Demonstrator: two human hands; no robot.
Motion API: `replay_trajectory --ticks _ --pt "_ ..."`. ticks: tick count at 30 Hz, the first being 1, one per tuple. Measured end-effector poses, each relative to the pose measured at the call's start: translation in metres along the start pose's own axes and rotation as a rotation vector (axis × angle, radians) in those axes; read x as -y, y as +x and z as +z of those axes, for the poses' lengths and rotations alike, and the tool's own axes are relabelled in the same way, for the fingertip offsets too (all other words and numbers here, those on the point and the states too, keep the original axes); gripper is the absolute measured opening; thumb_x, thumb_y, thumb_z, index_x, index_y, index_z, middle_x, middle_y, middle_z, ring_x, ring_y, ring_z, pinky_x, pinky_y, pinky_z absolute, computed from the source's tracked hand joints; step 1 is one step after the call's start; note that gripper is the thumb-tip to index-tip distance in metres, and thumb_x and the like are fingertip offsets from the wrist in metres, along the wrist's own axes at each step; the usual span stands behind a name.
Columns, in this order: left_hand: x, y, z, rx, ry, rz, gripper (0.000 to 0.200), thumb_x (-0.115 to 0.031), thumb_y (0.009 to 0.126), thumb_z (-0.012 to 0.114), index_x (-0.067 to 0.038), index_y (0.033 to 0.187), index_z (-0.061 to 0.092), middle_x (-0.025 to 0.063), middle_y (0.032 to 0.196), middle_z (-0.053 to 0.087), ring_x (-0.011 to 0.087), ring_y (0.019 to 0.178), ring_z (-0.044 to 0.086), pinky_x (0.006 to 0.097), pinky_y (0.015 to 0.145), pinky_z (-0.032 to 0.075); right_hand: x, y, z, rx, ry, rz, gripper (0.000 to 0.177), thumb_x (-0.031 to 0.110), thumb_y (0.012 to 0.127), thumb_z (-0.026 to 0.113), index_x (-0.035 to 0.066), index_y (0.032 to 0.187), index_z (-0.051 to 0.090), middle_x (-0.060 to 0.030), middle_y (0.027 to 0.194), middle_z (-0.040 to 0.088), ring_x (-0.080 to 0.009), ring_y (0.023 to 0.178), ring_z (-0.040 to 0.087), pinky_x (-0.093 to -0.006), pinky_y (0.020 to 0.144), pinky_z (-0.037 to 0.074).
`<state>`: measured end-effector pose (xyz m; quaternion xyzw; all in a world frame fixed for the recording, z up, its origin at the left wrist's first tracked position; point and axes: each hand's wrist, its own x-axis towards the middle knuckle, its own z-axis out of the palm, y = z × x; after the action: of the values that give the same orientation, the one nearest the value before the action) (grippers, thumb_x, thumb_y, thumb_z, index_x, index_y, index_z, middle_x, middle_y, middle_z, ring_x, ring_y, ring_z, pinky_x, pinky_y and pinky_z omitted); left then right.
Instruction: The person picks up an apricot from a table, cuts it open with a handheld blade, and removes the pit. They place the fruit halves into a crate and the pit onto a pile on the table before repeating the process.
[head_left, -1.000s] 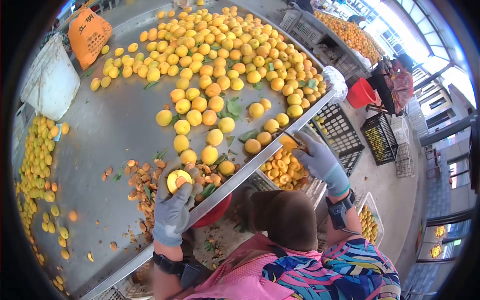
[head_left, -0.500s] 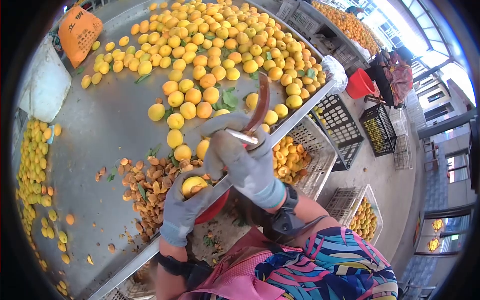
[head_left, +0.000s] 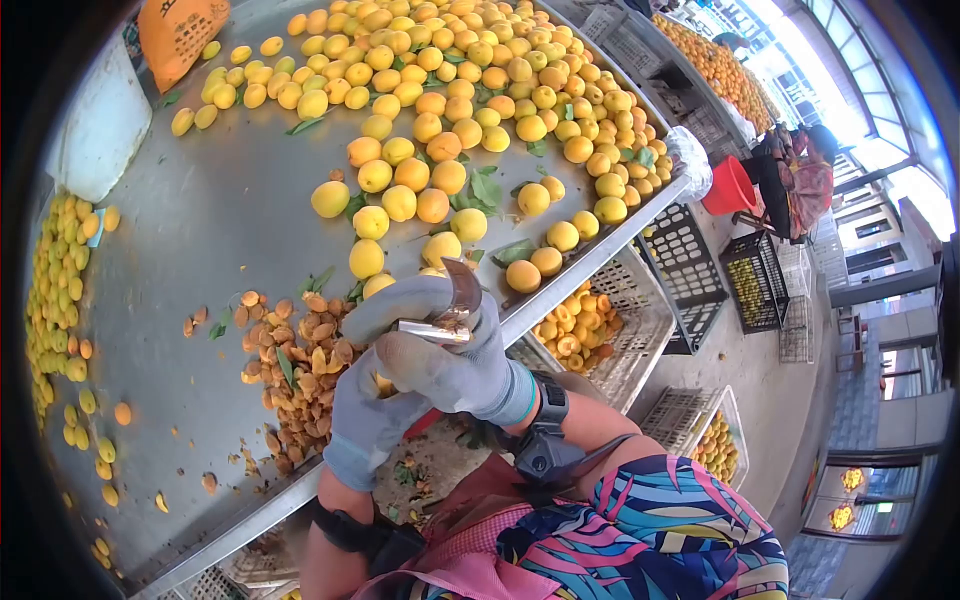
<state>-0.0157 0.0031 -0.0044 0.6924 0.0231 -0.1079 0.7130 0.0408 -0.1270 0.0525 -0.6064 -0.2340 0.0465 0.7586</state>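
My gloved right hand (head_left: 455,365) is closed around a knife (head_left: 462,295) with a short curved blade pointing up and away and a silvery part by the fingers. Its fingers overlap my gloved left hand (head_left: 368,415), which is closed on an apricot (head_left: 384,386); only a small yellow-orange patch of that fruit shows, the rest hidden by the gloves. Both hands are above the near edge of the metal table (head_left: 240,210). Just left of them lies a heap of brown apricot pits (head_left: 300,350). Whole apricots (head_left: 410,200) with green leaves spread beyond the hands.
Below the table edge, a white crate (head_left: 640,335) holds opened apricot halves (head_left: 578,325). Black crates (head_left: 685,265) and another white crate (head_left: 735,440) stand on the floor to the right. A person (head_left: 805,185) sits by a red bucket (head_left: 730,187). Greener apricots (head_left: 62,290) line the left side.
My right hand has moved left and down with the knife, coming over the apricot in my left hand and covering most of it. The whole view has shifted slightly.
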Motion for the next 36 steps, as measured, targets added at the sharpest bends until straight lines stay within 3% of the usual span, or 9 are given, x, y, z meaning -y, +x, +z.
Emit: replay_trajectory --ticks 7,14,17,19,20,22,28,31,36 --pt "0.026 0.005 -0.002 0.018 0.194 0.1 0.05 -0.017 0.069 0.08 -0.002 0.111 0.059 0.0083 0.1 0.066 0.0185 0.088 0.064 0.03 0.078 0.051 -0.02 0.003 -0.004 0.113 -0.14 -0.193 0.015 0.01 0.077 0.064 0.0 0.088 0.063 -0.0081 0.073 0.06 -0.0166 0.065 0.058 -0.0282 0.061 0.046" --pt "0.041 0.011 -0.004 0.073 0.312 0.105 0.053 -0.019 0.069 0.08 -0.003 0.114 0.057 0.0096 0.105 0.065 0.0191 0.091 0.064 0.0311 0.079 0.051 -0.028 0.007 -0.006 0.164 -0.063 -0.08 0.014 0.011 0.077 0.064 0.0 0.086 0.062 -0.0091 0.074 0.06 -0.0178 0.065 0.058 -0.0288 0.062 0.046" --pt "0.051 0.015 -0.006 0.042 0.466 0.327 0.05 -0.018 0.071 0.08 -0.003 0.113 0.057 0.0089 0.105 0.065 0.0195 0.091 0.064 0.0307 0.079 0.051 -0.033 0.006 0.0 0.111 0.218 0.095 0.017 0.012 0.077 0.064 0.0 0.088 0.062 -0.0094 0.073 0.059 -0.0184 0.064 0.057 -0.029 0.062 0.046" --pt "0.049 0.017 -0.003 0.018 0.562 0.438 0.044 -0.019 0.073 0.078 -0.004 0.11 0.06 0.0077 0.101 0.067 0.0177 0.088 0.064 0.0292 0.079 0.05 -0.048 0.01 0.001 0.141 -0.041 -0.129 0.02 0.016 0.08 0.064 0.0 0.092 0.061 -0.006 0.071 0.059 -0.0156 0.063 0.056 -0.0279 0.062 0.046" --pt "0.043 0.014 -0.002 0.018 0.564 0.437 0.044 -0.019 0.073 0.078 -0.004 0.11 0.06 0.0077 0.101 0.067 0.0177 0.088 0.064 0.0292 0.079 0.05 -0.045 0.01 0.003 0.141 -0.039 -0.129 0.02 0.016 0.08 0.064 0.0 0.092 0.061 -0.006 0.071 0.059 -0.0156 0.063 0.056 -0.0279 0.062 0.046" --pt "0.021 0.008 0.0 0.074 0.041 -0.023 0.039 -0.019 0.074 0.078 -0.003 0.106 0.063 0.0066 0.097 0.068 0.0149 0.085 0.064 0.0276 0.077 0.05 -0.037 0.01 0.008 -0.07 0.295 0.064 0.024 0.022 0.086 0.062 0.0 0.093 0.061 -0.0013 0.069 0.059 -0.0109 0.062 0.055 -0.0257 0.058 0.045" --pt "0.005 0.007 0.002 0.087 0.078 -0.046 0.036 -0.017 0.074 0.077 -0.005 0.105 0.064 0.0053 0.096 0.069 0.0135 0.084 0.064 0.0273 0.076 0.05 -0.036 0.017 -0.012 0.137 0.54 0.398 0.027 0.028 0.09 0.06 0.001 0.089 0.062 0.002 0.068 0.058 -0.0068 0.059 0.052 -0.0217 0.052 0.041" --pt "0.018 0.009 0.0 0.089 0.151 0.029 0.035 -0.016 0.074 0.077 -0.005 0.105 0.065 0.005 0.096 0.069 0.0143 0.084 0.065 0.0278 0.076 0.05 -0.051 0.014 0.006 0.051 0.158 0.081 0.031 0.034 0.094 0.056 0.004 0.088 0.056 0.004 0.063 0.05 -0.0032 0.053 0.045 -0.02 0.046 0.034" --pt "0.012 0.007 0.002 0.09 0.125 0.028 0.033 -0.017 0.073 0.077 -0.005 0.102 0.065 0.0057 0.095 0.069 0.0156 0.083 0.065 0.0287 0.074 0.051 -0.051 0.01 -0.002 0.098 0.204 0.149 0.032 0.035 0.093 0.057 0.004 0.09 0.058 0.0022 0.062 0.051 -0.0059 0.052 0.047 -0.0206 0.047 0.036"
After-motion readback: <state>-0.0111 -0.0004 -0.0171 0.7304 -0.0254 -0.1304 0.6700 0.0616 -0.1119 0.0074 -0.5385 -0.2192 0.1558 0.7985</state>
